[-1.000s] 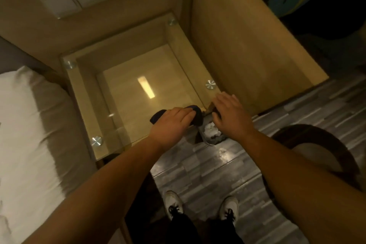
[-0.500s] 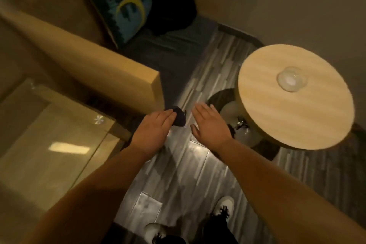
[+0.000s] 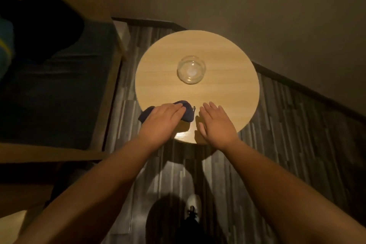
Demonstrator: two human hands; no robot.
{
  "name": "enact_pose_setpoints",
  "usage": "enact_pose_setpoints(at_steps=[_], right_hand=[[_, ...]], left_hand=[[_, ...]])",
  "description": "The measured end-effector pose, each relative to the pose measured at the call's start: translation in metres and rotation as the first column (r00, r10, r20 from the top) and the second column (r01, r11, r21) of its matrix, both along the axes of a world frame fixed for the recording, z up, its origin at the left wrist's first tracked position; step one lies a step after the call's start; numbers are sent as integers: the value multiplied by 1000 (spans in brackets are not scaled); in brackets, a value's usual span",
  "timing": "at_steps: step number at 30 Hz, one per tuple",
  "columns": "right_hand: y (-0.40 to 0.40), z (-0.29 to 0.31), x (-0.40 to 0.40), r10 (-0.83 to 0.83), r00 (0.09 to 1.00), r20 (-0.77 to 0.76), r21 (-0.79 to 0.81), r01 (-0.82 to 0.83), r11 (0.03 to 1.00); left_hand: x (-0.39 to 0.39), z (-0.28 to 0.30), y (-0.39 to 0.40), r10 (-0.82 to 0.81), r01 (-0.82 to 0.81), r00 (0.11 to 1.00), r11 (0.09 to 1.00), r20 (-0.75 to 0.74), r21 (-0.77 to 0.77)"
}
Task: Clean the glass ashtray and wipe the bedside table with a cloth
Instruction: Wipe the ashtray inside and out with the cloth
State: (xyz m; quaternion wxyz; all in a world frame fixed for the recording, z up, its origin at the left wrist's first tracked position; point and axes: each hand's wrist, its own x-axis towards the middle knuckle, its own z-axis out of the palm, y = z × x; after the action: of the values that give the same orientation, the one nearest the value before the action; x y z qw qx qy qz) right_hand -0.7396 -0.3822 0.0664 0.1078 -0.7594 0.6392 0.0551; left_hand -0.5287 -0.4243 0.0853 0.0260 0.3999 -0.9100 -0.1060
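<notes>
Both hands have come from beside the desk to over its near edge: the left hand point(image 3: 162, 120) grasps a dark blue cloth point(image 3: 187, 112), the right hand point(image 3: 214, 123) hovers released, fingers spread. Beyond them, a glass ashtray point(image 3: 191, 69) sits empty near the middle of the round wooden desk point(image 3: 233, 89).

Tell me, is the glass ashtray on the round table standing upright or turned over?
Upright. The ashtray sits flat on the round table, its open rim facing up and its pale base visible through the glass. It looks empty.
</notes>
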Motion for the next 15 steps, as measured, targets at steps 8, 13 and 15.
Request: enact_pose_setpoints(at_steps=[8,13,15], right_hand=[[2,-19,-116,-267,963,34,-45,269,962],[0,-33,-144,-363,930,62,-91,368,925],[-4,-37,-145,-393,916,83,-111,400,910]], left_hand=[[-128,-46,-55,-256,256,967,967,9,-4],[-174,-63,-69,-398,399,916,917,-56,-3],[-184,-71,-74,-449,449,892,894,-57,-8]])
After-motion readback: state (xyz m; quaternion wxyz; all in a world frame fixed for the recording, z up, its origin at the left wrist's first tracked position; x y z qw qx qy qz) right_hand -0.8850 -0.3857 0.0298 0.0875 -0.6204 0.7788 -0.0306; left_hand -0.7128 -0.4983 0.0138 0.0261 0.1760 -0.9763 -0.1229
